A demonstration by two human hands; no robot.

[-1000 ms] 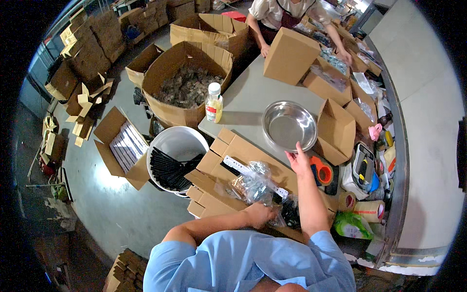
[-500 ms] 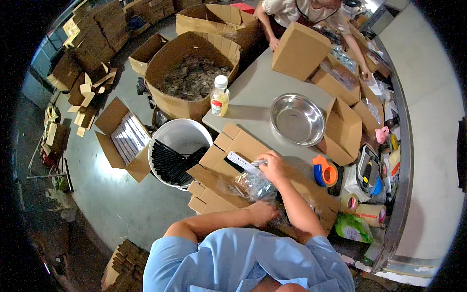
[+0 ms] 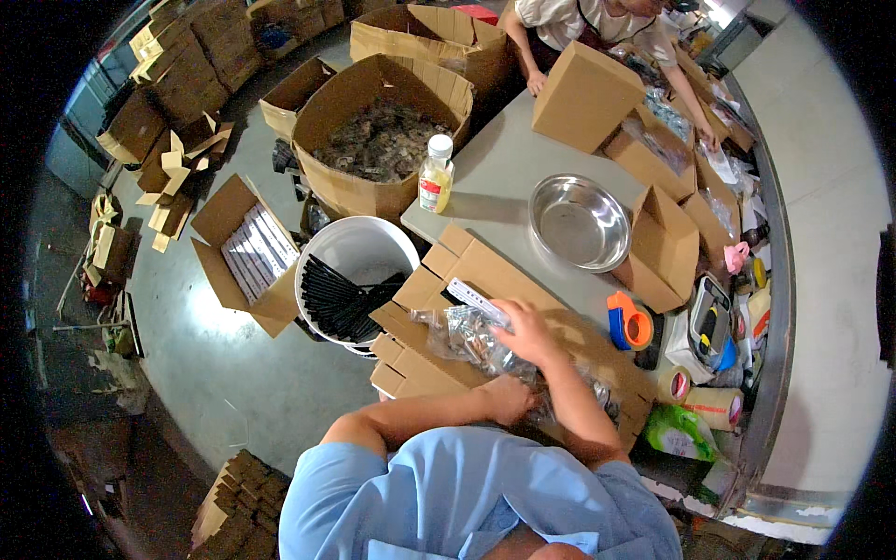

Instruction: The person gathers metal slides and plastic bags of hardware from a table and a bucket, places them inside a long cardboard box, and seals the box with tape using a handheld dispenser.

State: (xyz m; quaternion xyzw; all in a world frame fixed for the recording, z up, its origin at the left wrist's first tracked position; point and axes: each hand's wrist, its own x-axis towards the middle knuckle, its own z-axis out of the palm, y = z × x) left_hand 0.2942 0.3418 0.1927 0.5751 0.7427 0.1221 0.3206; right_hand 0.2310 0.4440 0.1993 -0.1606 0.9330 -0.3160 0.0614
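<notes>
A flattened cardboard box (image 3: pixel 448 266) lies on the table in front of me. On it rests a clear plastic bag (image 3: pixel 457 336) of small metal parts. My right hand (image 3: pixel 528 334) is closed on the bag's right side, its fingertips partly hidden. A slim white printed strip (image 3: pixel 478 301) lies against those fingers, just beyond the bag. Closer to my body, my left hand (image 3: pixel 506 399) is closed beside more clear bags (image 3: pixel 597 397) of metal parts. What its fingers hold is hidden.
Left of the table stands a white bucket (image 3: pixel 359 233) of black rods, by an open carton (image 3: pixel 217 210) of white strips. A capped bottle (image 3: pixel 436 175), a steel bowl (image 3: pixel 580 224) and an orange-and-blue tape dispenser (image 3: pixel 630 322) stand on the table. Across it, a person (image 3: pixel 597 23) handles things among cartons.
My right hand has come slightly nearer, and the metal piece in its fingers no longer shows. The bag lies flatter. My left hand has shifted little. The whole view has shifted slightly.
</notes>
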